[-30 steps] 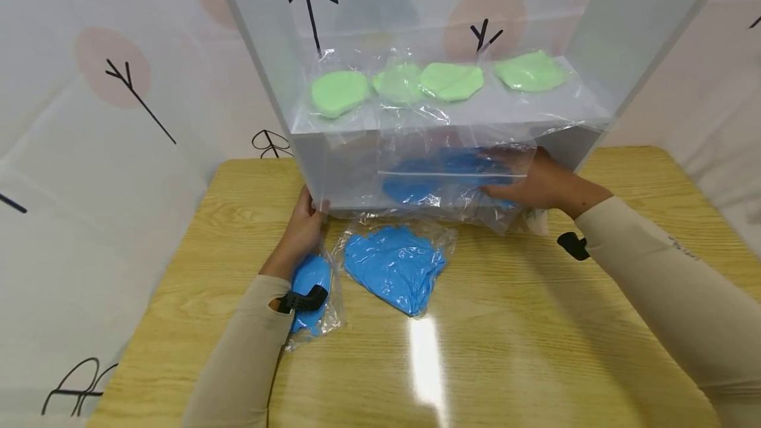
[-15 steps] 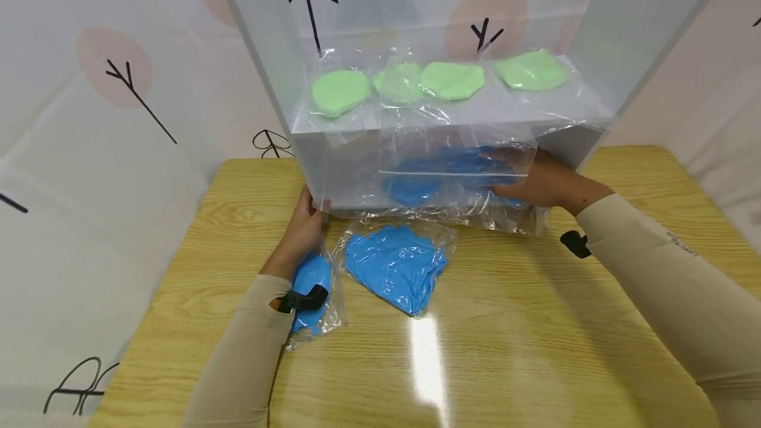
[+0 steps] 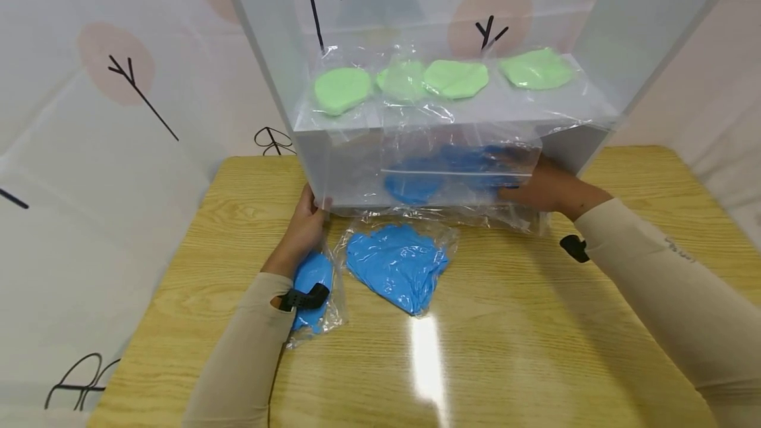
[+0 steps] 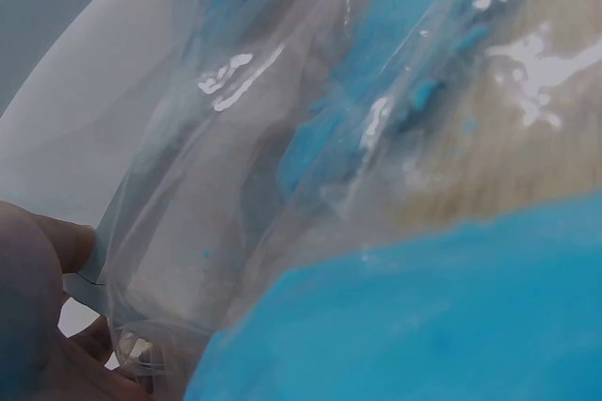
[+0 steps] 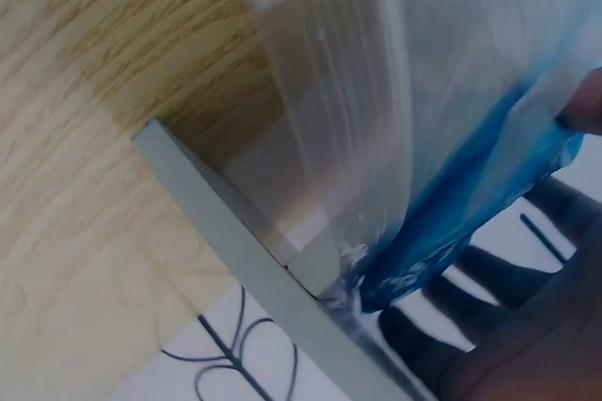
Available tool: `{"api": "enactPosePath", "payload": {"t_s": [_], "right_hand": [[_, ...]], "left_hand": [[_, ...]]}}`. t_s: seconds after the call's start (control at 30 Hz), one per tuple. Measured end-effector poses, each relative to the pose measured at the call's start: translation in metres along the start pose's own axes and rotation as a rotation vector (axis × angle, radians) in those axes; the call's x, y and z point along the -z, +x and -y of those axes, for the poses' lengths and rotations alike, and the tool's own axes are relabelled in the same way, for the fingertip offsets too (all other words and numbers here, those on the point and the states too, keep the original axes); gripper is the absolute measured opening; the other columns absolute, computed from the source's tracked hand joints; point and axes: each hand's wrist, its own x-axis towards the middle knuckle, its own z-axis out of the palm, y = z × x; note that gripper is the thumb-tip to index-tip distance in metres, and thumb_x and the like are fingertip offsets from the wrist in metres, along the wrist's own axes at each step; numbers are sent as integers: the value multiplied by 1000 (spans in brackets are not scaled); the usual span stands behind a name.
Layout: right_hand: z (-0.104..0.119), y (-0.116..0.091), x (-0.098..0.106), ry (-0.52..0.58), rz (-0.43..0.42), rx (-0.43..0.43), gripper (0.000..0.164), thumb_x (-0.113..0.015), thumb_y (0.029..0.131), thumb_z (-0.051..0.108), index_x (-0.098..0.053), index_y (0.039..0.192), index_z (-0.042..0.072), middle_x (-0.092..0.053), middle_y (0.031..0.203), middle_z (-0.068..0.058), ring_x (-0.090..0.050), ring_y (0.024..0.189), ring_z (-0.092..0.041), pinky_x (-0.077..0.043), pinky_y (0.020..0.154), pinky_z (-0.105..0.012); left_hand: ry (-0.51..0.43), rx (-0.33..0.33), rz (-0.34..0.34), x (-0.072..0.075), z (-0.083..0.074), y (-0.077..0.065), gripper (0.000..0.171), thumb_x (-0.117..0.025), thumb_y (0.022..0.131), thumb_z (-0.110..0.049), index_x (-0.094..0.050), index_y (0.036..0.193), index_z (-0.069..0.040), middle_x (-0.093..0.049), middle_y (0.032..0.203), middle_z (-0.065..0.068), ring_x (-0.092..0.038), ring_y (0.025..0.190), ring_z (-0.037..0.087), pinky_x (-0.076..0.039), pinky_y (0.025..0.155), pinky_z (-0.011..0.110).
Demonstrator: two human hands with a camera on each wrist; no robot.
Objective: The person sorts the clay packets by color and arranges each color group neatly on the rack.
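Note:
My left hand grips the bottom corner of the white shelf's left side panel, thumb and fingers on either side of its edge in the left wrist view. My right hand reaches into the right of the lower compartment. There it holds a clear zip bag with a flat blue soft mass, thumb on one face and fingers behind. Overhanging clear plastic partly veils its fingers in the head view. Another blue bag lies left of it in the compartment.
Clear bags with flat green pieces line the upper shelf board, their plastic hanging over its front. On the wooden table lie a wrinkled blue bag and a second blue bag, partly under my left forearm. A patterned cloth stands behind.
My right hand has shifted slightly to the right within the lower compartment, and the plastic at its front right has moved with it. My left hand keeps its hold on the panel.

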Motion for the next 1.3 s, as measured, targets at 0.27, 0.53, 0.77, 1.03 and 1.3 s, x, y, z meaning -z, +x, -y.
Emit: {"api": "enactPosePath", "payload": {"t_s": [0.27, 0.53, 0.77, 1.03, 1.3], "right_hand": [[7, -5, -7, -96, -40, 42, 72, -59, 97, 24, -25, 159, 13, -19, 162, -24, -43, 129, -42, -41, 103, -59], [5, -5, -12, -155, -34, 41, 72, -56, 99, 28, -22, 160, 11, -6, 165, -26, -29, 143, -51, -36, 109, -65], [9, -13, -25, -227, -278, 175, 60, -67, 92, 17, -47, 148, 9, -38, 156, -21, -56, 122, -44, -54, 83, -52], [33, -26, -38, -101, -455, 285, 52, -71, 88, 7, -55, 137, 9, -58, 133, -15, -59, 102, -32, -48, 84, -48], [65, -39, -54, -99, -526, 353, 36, -67, 90, 10, -67, 126, 6, -66, 110, -19, -51, 65, -24, -44, 79, -49]], "left_hand": [[2, -7, 1, 0, 0, 2, 59, -41, 108, -30, -13, 160, -36, -20, 167, -1, -17, 155, 25, -20, 125, 50], [15, -10, -2, 0, 1, 4, 59, -42, 108, -29, -13, 160, -35, -20, 167, -1, -15, 155, 25, -19, 125, 49], [10, -10, -1, -1, 2, 3, 59, -41, 108, -29, -13, 160, -34, -20, 167, -1, -16, 155, 25, -19, 125, 49], [7, -21, -4, -2, 2, 2, 59, -41, 108, -26, -13, 160, -33, -20, 167, 1, -17, 155, 26, -19, 125, 51], [4, -14, -10, -1, 2, 2, 60, -42, 108, -27, -13, 160, -33, -21, 167, 1, -18, 155, 26, -20, 125, 50]]}}
